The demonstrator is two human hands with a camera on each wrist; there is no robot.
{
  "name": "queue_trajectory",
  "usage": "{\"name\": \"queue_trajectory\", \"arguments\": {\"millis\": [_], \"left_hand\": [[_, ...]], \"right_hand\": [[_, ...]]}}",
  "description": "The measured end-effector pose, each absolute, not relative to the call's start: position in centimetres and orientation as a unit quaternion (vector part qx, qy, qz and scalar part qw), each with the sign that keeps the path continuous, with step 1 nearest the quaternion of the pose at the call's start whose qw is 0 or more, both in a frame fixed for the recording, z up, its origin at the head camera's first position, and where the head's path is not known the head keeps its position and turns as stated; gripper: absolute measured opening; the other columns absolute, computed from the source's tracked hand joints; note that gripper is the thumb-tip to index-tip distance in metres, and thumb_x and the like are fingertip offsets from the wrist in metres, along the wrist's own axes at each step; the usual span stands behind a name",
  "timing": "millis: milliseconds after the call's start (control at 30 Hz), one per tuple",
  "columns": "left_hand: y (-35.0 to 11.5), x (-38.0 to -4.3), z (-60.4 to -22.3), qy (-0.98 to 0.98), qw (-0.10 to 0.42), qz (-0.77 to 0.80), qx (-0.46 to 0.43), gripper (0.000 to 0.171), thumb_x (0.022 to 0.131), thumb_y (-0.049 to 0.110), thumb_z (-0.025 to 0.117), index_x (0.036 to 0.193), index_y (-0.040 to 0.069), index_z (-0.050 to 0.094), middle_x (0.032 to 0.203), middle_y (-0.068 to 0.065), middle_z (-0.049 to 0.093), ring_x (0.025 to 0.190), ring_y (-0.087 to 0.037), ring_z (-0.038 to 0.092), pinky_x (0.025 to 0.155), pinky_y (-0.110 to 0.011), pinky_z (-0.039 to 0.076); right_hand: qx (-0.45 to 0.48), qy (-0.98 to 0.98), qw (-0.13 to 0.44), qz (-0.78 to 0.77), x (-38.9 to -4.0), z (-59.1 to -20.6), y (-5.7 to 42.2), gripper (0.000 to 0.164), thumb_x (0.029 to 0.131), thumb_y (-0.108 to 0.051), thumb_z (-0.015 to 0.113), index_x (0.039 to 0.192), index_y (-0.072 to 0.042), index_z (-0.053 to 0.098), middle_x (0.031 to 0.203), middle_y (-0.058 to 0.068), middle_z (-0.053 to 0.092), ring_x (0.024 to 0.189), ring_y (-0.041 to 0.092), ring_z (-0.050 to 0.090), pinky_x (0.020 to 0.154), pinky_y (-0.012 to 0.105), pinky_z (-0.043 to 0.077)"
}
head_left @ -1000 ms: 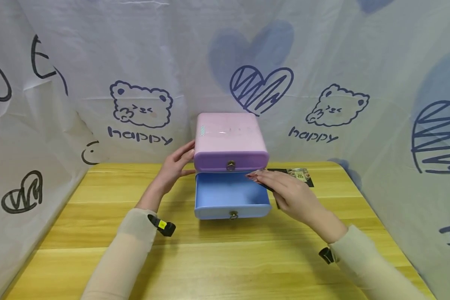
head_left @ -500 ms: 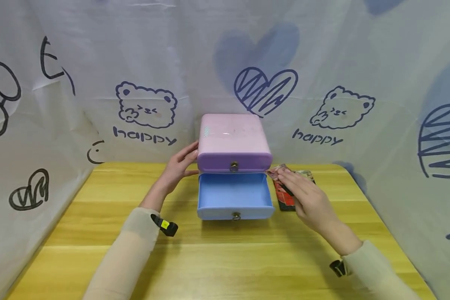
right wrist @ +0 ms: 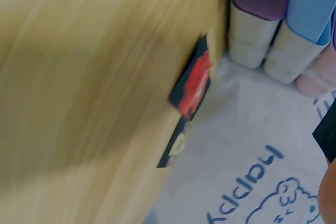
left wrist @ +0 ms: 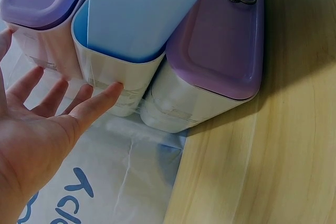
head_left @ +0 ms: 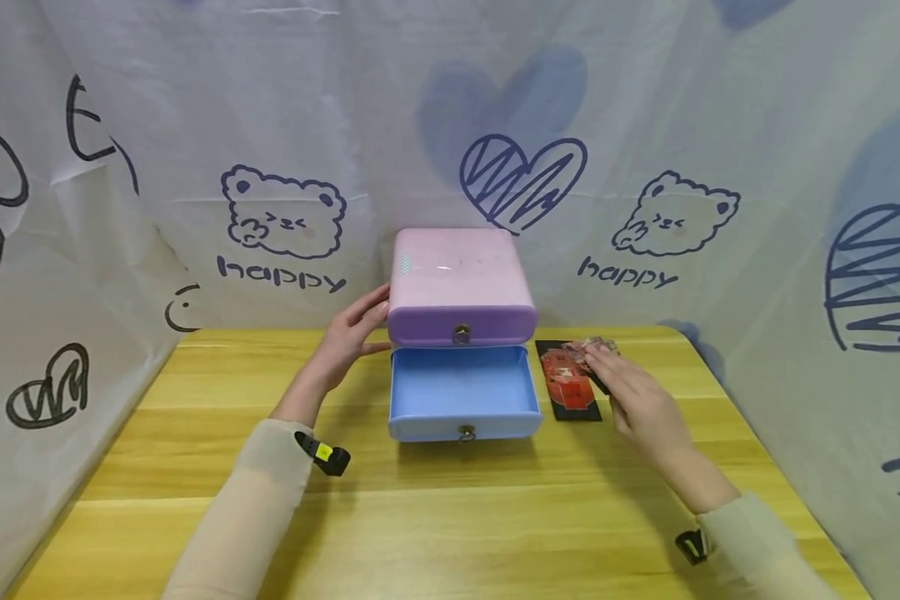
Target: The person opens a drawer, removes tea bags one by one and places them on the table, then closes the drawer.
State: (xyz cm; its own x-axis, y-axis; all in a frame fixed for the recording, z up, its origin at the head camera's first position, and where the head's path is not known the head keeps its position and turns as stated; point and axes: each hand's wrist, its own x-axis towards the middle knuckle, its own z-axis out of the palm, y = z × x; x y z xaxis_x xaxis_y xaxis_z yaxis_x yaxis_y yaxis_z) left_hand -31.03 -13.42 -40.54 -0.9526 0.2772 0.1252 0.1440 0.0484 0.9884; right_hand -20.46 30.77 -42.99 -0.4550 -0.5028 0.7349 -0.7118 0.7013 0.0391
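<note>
My left hand (head_left: 348, 337) is spread along the left side of a small drawer unit, its fingertips against the pale wall in the left wrist view. The unit has a pink top (head_left: 457, 267) and a purple upper drawer front (head_left: 461, 325). Below, the blue drawer (head_left: 465, 392) is pulled out with nothing inside. My right hand (head_left: 648, 408) pinches a dark-edged picture card (right wrist: 327, 136) to the right of the unit. Beneath it lie a red and black card (head_left: 567, 387) and a second dark card (right wrist: 176, 145), partly covered by the hand in the head view.
A lowest purple drawer (left wrist: 226, 35) with a ring pull shows in the left wrist view, pushed in. The wood-grain table (head_left: 465, 517) spreads in front. White printed cloth (head_left: 405, 125) hangs behind and on both sides, close to the unit's back.
My right hand has moved right with the picture card, from over the blue drawer's right edge to over the cards on the table, baring the red one. The left hand stays against the unit.
</note>
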Motion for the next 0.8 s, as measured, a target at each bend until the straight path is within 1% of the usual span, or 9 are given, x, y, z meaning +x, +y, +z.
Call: {"name": "queue_trajectory", "arguments": {"millis": [100, 200, 300, 367, 433, 467, 633, 800], "left_hand": [[-13.4, -31.0, -40.5, 0.722, 0.050, 0.675, 0.144, 0.065, 0.106, 0.050, 0.056, 0.163, 0.025, 0.037, 0.168, -0.001, 0.035, 0.143, -0.033, 0.046, 0.105, -0.054, 0.055], [-13.4, -31.0, -40.5, 0.722, 0.049, 0.674, 0.148, 0.065, 0.106, 0.049, 0.055, 0.163, 0.024, 0.037, 0.168, -0.001, 0.034, 0.144, -0.034, 0.045, 0.105, -0.055, 0.054], [-13.5, -30.9, -40.5, 0.720, 0.048, 0.676, 0.151, 0.064, 0.107, 0.048, 0.055, 0.163, 0.024, 0.037, 0.168, -0.001, 0.035, 0.144, -0.034, 0.045, 0.105, -0.056, 0.054], [-13.5, -31.0, -40.5, 0.718, 0.049, 0.677, 0.153, 0.063, 0.108, 0.046, 0.054, 0.163, 0.023, 0.036, 0.168, -0.002, 0.034, 0.145, -0.034, 0.044, 0.106, -0.057, 0.053], [-13.5, -30.9, -40.5, 0.717, 0.050, 0.679, 0.153, 0.062, 0.108, 0.045, 0.054, 0.163, 0.023, 0.037, 0.168, -0.002, 0.034, 0.145, -0.034, 0.044, 0.107, -0.058, 0.052], [-13.5, -30.9, -40.5, 0.716, 0.050, 0.680, 0.152, 0.062, 0.108, 0.045, 0.054, 0.163, 0.023, 0.037, 0.168, -0.002, 0.034, 0.145, -0.034, 0.043, 0.107, -0.058, 0.051], [-13.5, -31.0, -40.5, 0.716, 0.049, 0.679, 0.153, 0.062, 0.108, 0.044, 0.054, 0.163, 0.022, 0.036, 0.169, -0.002, 0.034, 0.145, -0.034, 0.043, 0.107, -0.059, 0.051], [-13.4, -31.1, -40.5, 0.716, 0.050, 0.680, 0.149, 0.062, 0.108, 0.044, 0.055, 0.163, 0.023, 0.037, 0.168, -0.002, 0.035, 0.144, -0.034, 0.044, 0.106, -0.059, 0.052]], "right_hand": [[0.357, -0.841, 0.384, 0.135, -20.6, -43.6, 31.5, 0.064, 0.080, 0.018, 0.053, 0.143, 0.006, 0.058, 0.145, 0.020, 0.060, 0.133, 0.036, 0.057, 0.126, 0.024, 0.025], [0.343, -0.850, 0.378, 0.128, -20.7, -44.1, 32.1, 0.065, 0.078, 0.020, 0.057, 0.141, 0.006, 0.058, 0.142, 0.023, 0.062, 0.126, 0.042, 0.060, 0.126, 0.023, 0.023], [0.316, -0.869, 0.363, 0.120, -20.7, -44.5, 32.6, 0.064, 0.078, 0.019, 0.060, 0.141, 0.006, 0.059, 0.140, 0.024, 0.062, 0.124, 0.045, 0.060, 0.124, 0.033, 0.033], [0.295, -0.883, 0.348, 0.114, -20.6, -44.7, 33.0, 0.063, 0.080, 0.019, 0.062, 0.141, 0.004, 0.060, 0.141, 0.023, 0.062, 0.125, 0.044, 0.060, 0.119, 0.042, 0.042], [0.279, -0.894, 0.332, 0.108, -20.6, -44.9, 33.3, 0.063, 0.081, 0.018, 0.063, 0.142, 0.003, 0.060, 0.142, 0.023, 0.061, 0.126, 0.044, 0.060, 0.112, 0.052, 0.047], [0.274, -0.899, 0.325, 0.108, -20.6, -45.0, 33.5, 0.062, 0.081, 0.018, 0.063, 0.142, 0.003, 0.060, 0.143, 0.023, 0.061, 0.126, 0.044, 0.060, 0.110, 0.054, 0.048], [0.261, -0.915, 0.293, 0.099, -20.8, -45.6, 34.2, 0.059, 0.084, 0.016, 0.063, 0.142, 0.005, 0.059, 0.144, 0.024, 0.059, 0.127, 0.045, 0.059, 0.105, 0.061, 0.049], [0.247, -0.931, 0.256, 0.086, -20.9, -46.0, 34.9, 0.056, 0.087, 0.014, 0.062, 0.142, 0.006, 0.058, 0.144, 0.026, 0.058, 0.128, 0.046, 0.057, 0.108, 0.060, 0.048]]}}
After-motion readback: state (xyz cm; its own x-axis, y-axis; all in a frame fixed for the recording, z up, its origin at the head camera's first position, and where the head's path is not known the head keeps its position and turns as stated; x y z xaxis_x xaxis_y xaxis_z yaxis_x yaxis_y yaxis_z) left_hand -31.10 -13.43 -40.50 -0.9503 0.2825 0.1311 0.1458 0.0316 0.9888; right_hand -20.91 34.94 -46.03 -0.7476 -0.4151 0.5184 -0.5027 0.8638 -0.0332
